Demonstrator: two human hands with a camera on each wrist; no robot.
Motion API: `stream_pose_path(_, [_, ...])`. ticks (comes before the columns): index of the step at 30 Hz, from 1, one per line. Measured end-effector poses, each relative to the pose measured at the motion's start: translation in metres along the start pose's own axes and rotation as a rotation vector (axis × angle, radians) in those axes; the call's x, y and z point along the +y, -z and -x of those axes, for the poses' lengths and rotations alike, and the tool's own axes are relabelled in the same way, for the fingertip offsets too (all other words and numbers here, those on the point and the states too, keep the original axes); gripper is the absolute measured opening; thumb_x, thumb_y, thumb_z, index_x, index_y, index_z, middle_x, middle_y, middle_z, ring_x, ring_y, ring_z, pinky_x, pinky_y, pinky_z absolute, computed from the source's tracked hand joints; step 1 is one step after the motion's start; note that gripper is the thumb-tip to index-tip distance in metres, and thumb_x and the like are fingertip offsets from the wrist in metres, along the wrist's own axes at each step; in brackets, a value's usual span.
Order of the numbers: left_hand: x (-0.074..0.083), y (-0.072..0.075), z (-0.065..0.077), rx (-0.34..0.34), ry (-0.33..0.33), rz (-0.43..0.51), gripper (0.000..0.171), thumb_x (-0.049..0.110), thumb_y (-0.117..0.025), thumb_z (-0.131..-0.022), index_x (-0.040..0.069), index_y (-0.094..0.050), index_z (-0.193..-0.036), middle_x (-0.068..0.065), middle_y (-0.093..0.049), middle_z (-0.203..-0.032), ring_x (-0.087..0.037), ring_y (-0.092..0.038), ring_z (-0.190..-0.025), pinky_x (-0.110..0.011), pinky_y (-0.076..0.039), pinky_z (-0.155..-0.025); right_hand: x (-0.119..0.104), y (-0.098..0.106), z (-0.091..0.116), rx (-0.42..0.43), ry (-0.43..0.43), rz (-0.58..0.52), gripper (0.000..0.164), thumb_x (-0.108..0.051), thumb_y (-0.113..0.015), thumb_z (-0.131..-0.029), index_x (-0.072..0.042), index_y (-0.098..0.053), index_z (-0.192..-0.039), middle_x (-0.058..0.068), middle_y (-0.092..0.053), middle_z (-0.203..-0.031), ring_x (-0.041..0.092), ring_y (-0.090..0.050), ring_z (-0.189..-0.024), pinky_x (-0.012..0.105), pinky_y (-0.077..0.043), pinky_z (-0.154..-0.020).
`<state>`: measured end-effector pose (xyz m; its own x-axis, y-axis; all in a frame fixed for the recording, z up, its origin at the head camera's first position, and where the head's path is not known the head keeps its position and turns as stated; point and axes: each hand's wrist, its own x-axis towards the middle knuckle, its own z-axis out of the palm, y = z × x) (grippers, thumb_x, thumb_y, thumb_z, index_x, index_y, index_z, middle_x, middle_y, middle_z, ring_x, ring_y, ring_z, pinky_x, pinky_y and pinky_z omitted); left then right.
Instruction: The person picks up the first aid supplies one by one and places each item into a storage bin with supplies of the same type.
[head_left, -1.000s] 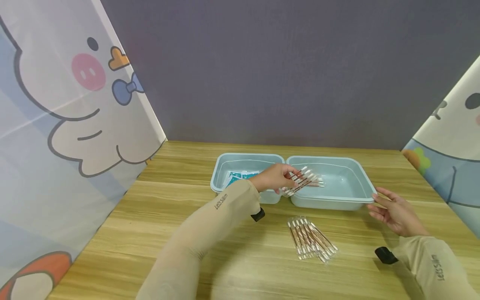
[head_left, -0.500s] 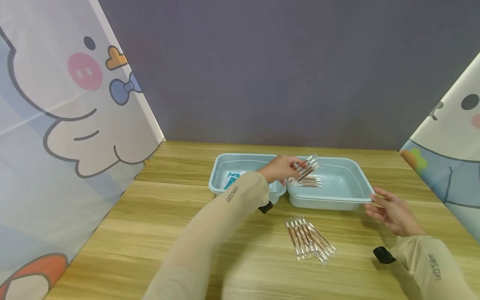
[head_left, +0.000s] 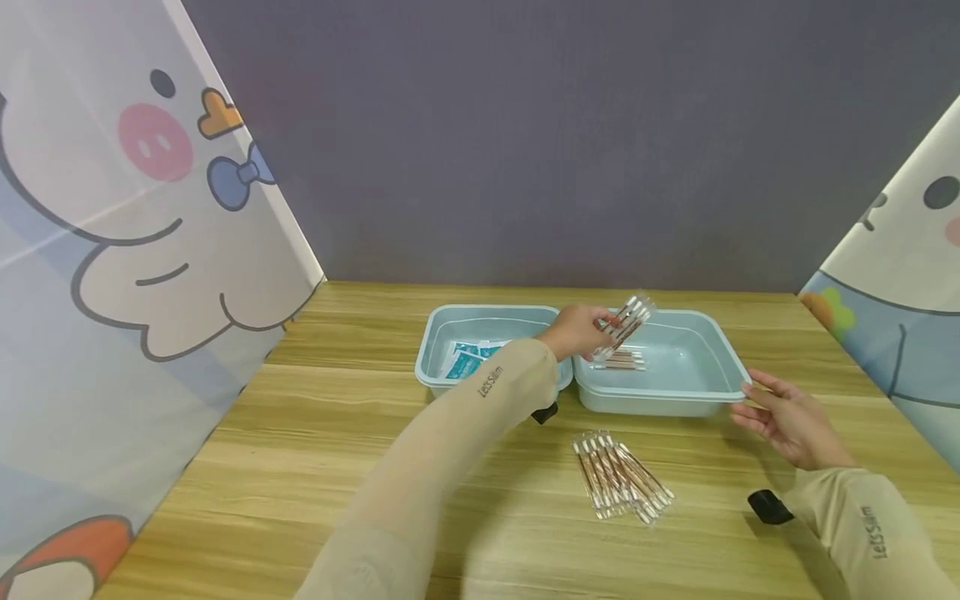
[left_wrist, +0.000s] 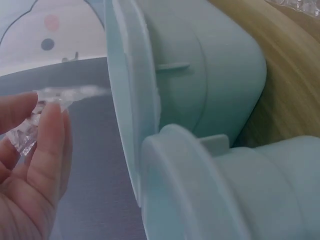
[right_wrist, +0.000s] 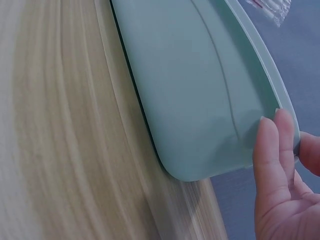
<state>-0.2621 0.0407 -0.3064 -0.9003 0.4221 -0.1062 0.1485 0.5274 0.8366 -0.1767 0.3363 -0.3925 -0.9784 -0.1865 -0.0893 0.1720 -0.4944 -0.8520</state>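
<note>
My left hand (head_left: pixel 579 331) pinches a clear-wrapped pack of cotton swabs (head_left: pixel 630 320) between thumb and fingers, tilted above the left part of the right-hand pale blue plastic bin (head_left: pixel 660 402). Inside that bin lie more brown-stemmed cotton swabs (head_left: pixel 621 360). In the left wrist view the wrapper (left_wrist: pixel 22 137) shows crinkled between the fingers. At the bin's near right corner, my right hand (head_left: pixel 797 427) grips the rim (right_wrist: pixel 280 90), thumb over the top and fingers against the outer wall.
Left of it stands a second pale blue bin (head_left: pixel 431 350) holding several teal-and-white packets (head_left: pixel 463 364), partly hidden by my left sleeve. A fan of wrapped swab packs (head_left: pixel 618 475) lies on the wooden table (head_left: pixel 315 467) in front. A grey panel (head_left: pixel 570 150) closes off the back.
The left hand has moved right and slightly up with the swab pack, from between the bins to over the right-hand bin. My right hand keeps its place at the bin's corner.
</note>
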Motion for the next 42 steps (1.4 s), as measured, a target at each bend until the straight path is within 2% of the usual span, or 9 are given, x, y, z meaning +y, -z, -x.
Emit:
stream_pose_path(4, [0.000, -0.002, -0.004, 0.018, -0.011, -0.016, 0.027, 0.003, -0.067, -0.089, 0.005, -0.066, -0.115, -0.005, -0.062, -0.081, -0.015, -0.057, -0.057, -0.032, -0.059, -0.063, 0.000, 0.000, 0.000, 0.001, 0.006, 0.010, 0.031, 0.001, -0.045, -0.100, -0.017, -0.070, -0.100, 0.007, -0.063, -0.092, 0.020, -0.069, -0.073, 0.029, -0.059, -0.068])
stream_pose_path(8, [-0.005, -0.003, -0.007, 0.020, 0.005, -0.021, 0.030, -0.001, -0.066, -0.088, 0.001, -0.065, -0.117, -0.009, -0.063, -0.088, -0.015, -0.058, -0.057, -0.029, -0.059, -0.062, 0.001, -0.002, -0.002, 0.002, 0.000, 0.025, 0.032, 0.001, -0.045, -0.100, -0.018, -0.070, -0.100, 0.006, -0.063, -0.092, 0.020, -0.069, -0.074, 0.029, -0.059, -0.069])
stream_pose_path(14, [-0.008, -0.001, -0.008, -0.014, 0.019, -0.030, 0.031, -0.004, -0.067, -0.086, -0.001, -0.065, -0.117, -0.013, -0.064, -0.100, -0.012, -0.056, -0.057, -0.022, -0.057, -0.058, 0.002, -0.005, -0.002, -0.001, -0.002, 0.027, 0.032, 0.001, -0.044, -0.100, -0.018, -0.070, -0.101, 0.007, -0.063, -0.092, 0.020, -0.069, -0.074, 0.029, -0.059, -0.069])
stream_pose_path(17, [-0.005, -0.001, -0.009, -0.034, 0.008, -0.036, 0.030, -0.003, -0.067, -0.086, -0.002, -0.065, -0.117, -0.013, -0.064, -0.104, -0.012, -0.057, -0.058, -0.025, -0.058, -0.061, 0.001, -0.006, -0.002, 0.006, 0.004, 0.016, 0.031, 0.001, -0.045, -0.100, -0.018, -0.069, -0.101, 0.007, -0.063, -0.092, 0.020, -0.069, -0.073, 0.029, -0.059, -0.069])
stream_pose_path(26, [0.001, -0.012, -0.009, -0.078, -0.014, 0.026, 0.028, -0.003, -0.064, -0.089, -0.002, -0.065, -0.117, -0.008, -0.061, -0.086, -0.014, -0.058, -0.059, -0.033, -0.059, -0.070, 0.003, -0.002, 0.002, 0.041, 0.002, 0.024, 0.030, 0.001, -0.047, -0.099, -0.019, -0.069, -0.098, 0.005, -0.063, -0.091, 0.020, -0.069, -0.072, 0.029, -0.059, -0.068])
stream_pose_path(31, [0.003, -0.020, -0.008, -0.113, 0.009, -0.001, 0.023, 0.002, -0.063, -0.091, 0.002, -0.066, -0.114, -0.006, -0.062, -0.083, -0.015, -0.057, -0.049, -0.034, -0.059, -0.059, 0.005, -0.001, 0.004, 0.035, 0.009, 0.004, 0.031, 0.002, -0.046, -0.099, -0.017, -0.070, -0.099, 0.006, -0.063, -0.091, 0.020, -0.069, -0.071, 0.029, -0.059, -0.068])
stream_pose_path(33, [0.003, -0.021, -0.008, -0.119, 0.023, -0.016, 0.022, 0.003, -0.063, -0.092, 0.004, -0.066, -0.114, -0.008, -0.065, -0.087, -0.016, -0.056, -0.046, -0.034, -0.058, -0.054, 0.005, -0.001, 0.004, 0.028, 0.018, -0.003, 0.032, 0.002, -0.045, -0.099, -0.016, -0.070, -0.100, 0.007, -0.063, -0.092, 0.020, -0.069, -0.071, 0.029, -0.059, -0.068])
stream_pose_path(38, [0.002, -0.022, -0.009, -0.117, 0.038, -0.070, 0.025, 0.002, -0.061, -0.093, 0.006, -0.066, -0.117, -0.009, -0.065, -0.114, -0.016, -0.057, -0.048, -0.028, -0.056, -0.051, 0.003, -0.003, 0.003, 0.021, 0.025, -0.007, 0.033, 0.002, -0.042, -0.100, -0.015, -0.070, -0.101, 0.007, -0.062, -0.092, 0.020, -0.069, -0.072, 0.029, -0.059, -0.068])
stream_pose_path(42, [0.000, -0.023, -0.011, -0.130, 0.045, -0.103, 0.025, 0.000, -0.059, -0.093, 0.005, -0.067, -0.116, -0.009, -0.065, -0.114, -0.017, -0.061, -0.052, -0.024, -0.055, -0.049, 0.002, -0.006, 0.002, 0.037, 0.016, -0.008, 0.033, 0.002, -0.043, -0.100, -0.016, -0.071, -0.100, 0.006, -0.062, -0.092, 0.020, -0.069, -0.072, 0.029, -0.059, -0.068])
